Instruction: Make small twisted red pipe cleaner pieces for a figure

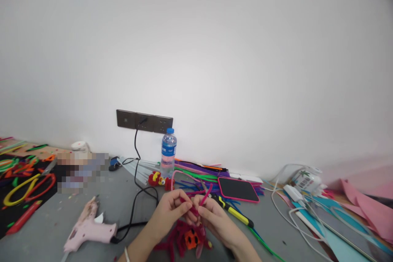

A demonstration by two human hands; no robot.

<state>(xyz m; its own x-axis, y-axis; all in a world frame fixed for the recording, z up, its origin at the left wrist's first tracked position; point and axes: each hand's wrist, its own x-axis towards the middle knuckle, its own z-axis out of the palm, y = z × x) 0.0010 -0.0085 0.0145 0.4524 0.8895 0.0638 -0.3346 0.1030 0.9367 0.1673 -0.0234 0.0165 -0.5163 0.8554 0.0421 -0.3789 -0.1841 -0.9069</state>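
Observation:
My left hand [175, 209] and my right hand [215, 217] meet above the grey table, both closed in a pinch on a crimson pipe cleaner [207, 193]. One end of it sticks up past my right fingers, while the rest is bunched between my fingertips. Directly beneath my hands lies a dark red fuzzy pipe-cleaner figure [181, 239] with an orange face piece [191, 239], partly covered by my fingers. A yellow-and-black handled tool [238, 214] lies close to my right hand. Beyond my hands is a small red-and-yellow pipe-cleaner piece [157, 179].
A pink glue gun [89, 229] lies at left, its black cord running to the wall socket [144, 121]. Behind stand a water bottle [168, 153] and loose pipe cleaners [196, 168]. A pink-edged phone [238, 189], white cables [276, 204] and scissors [30, 190] lie around.

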